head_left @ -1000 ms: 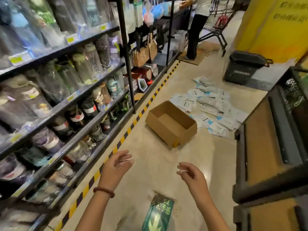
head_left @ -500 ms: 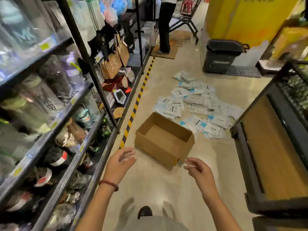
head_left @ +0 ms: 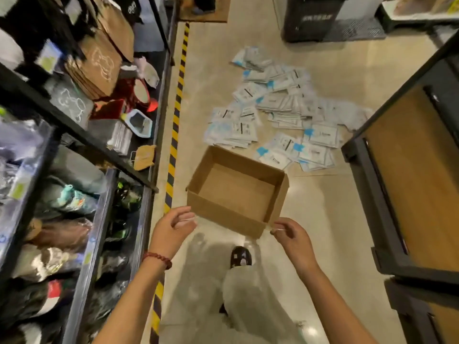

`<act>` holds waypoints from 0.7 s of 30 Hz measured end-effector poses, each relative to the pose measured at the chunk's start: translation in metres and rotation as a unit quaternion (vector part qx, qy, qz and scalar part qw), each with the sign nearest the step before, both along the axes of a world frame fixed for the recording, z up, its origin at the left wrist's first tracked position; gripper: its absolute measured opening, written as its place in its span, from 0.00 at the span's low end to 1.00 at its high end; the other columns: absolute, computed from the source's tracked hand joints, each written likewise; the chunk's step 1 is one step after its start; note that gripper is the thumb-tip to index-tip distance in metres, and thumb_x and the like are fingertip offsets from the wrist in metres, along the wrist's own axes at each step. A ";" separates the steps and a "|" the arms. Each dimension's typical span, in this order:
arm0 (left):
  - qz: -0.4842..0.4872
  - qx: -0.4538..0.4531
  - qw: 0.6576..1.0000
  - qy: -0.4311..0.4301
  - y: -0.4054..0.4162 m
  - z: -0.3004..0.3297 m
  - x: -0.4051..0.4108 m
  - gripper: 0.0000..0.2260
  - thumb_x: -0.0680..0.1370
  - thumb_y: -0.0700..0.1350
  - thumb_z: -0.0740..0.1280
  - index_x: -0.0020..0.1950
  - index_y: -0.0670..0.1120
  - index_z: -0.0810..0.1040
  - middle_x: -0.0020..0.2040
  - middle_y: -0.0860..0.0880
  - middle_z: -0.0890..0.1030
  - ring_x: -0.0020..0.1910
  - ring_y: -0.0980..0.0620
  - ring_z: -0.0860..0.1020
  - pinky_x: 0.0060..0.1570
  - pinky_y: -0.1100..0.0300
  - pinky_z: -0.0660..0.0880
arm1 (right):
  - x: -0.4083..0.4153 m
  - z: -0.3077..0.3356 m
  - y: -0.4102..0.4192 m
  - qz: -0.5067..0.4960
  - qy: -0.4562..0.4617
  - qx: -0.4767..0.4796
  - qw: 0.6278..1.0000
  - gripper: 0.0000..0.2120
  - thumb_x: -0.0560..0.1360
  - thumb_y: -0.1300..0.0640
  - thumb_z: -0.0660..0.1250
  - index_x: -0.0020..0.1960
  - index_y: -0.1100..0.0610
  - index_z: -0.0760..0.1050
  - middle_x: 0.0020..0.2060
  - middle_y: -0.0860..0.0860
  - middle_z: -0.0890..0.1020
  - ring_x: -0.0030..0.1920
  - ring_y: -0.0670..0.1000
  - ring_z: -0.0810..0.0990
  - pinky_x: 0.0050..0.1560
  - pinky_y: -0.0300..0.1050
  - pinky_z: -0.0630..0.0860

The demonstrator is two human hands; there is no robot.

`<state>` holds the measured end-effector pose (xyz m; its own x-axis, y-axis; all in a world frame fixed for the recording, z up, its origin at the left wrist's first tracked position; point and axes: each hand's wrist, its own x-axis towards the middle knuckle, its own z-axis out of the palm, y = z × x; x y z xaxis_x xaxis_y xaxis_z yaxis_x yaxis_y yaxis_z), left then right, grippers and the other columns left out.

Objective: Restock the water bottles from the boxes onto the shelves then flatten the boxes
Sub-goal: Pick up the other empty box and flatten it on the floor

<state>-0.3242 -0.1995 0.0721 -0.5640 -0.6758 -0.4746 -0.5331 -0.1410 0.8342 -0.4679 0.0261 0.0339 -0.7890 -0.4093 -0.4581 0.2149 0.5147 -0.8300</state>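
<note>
The left hand [head_left: 173, 227] is hovering with fingers [head_left: 183, 216] loosely curled, holding nothing, just beside the near left corner of the box [head_left: 237, 192]. The right hand [head_left: 289, 235] is pinching something small and pale at the box's near right corner; what it is cannot be told. The box is sitting open-side up on the floor [head_left: 323, 207] at twelve o'clock from the hands, showing a bare bottom, its long axis running from ten o'clock to four o'clock. Flat packets [head_left: 280, 112] are lying beyond it at one o'clock. Shelves [head_left: 82, 135] are standing at nine o'clock.
</note>
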 end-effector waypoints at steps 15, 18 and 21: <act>-0.049 -0.023 0.978 -0.200 -0.122 -0.321 -0.110 0.16 0.74 0.37 0.70 0.60 0.37 0.74 0.48 0.43 0.78 0.53 0.44 0.77 0.58 0.52 0.72 | -0.100 -0.316 -0.055 -0.130 -0.153 0.180 0.963 0.04 0.77 0.60 0.64 0.50 0.55 0.77 0.51 0.55 0.80 0.55 0.56 0.78 0.56 0.49 0.74; -0.101 -0.097 0.962 -0.235 -0.149 -0.385 -0.123 0.18 0.74 0.39 0.71 0.61 0.38 0.74 0.57 0.40 0.78 0.57 0.44 0.76 0.57 0.54 0.71 | -0.112 -0.370 -0.058 -0.110 -0.109 0.247 0.956 0.17 0.78 0.55 0.64 0.64 0.60 0.71 0.59 0.56 0.78 0.58 0.57 0.76 0.54 0.45 0.71; -0.226 -0.213 0.913 -0.266 -0.162 -0.425 -0.136 0.23 0.74 0.44 0.70 0.67 0.41 0.71 0.65 0.41 0.74 0.64 0.42 0.71 0.63 0.49 0.68 | -0.121 -0.410 -0.061 -0.117 -0.093 0.286 0.947 0.23 0.79 0.52 0.62 0.70 0.62 0.65 0.64 0.60 0.74 0.62 0.61 0.74 0.58 0.49 0.71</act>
<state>-0.4606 -0.3619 -0.3531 -0.5980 -0.6176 -0.5109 -0.8014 0.4709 0.3688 -0.5893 -0.0351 -0.3762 -0.7119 0.1239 -0.6912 0.4933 0.7888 -0.3667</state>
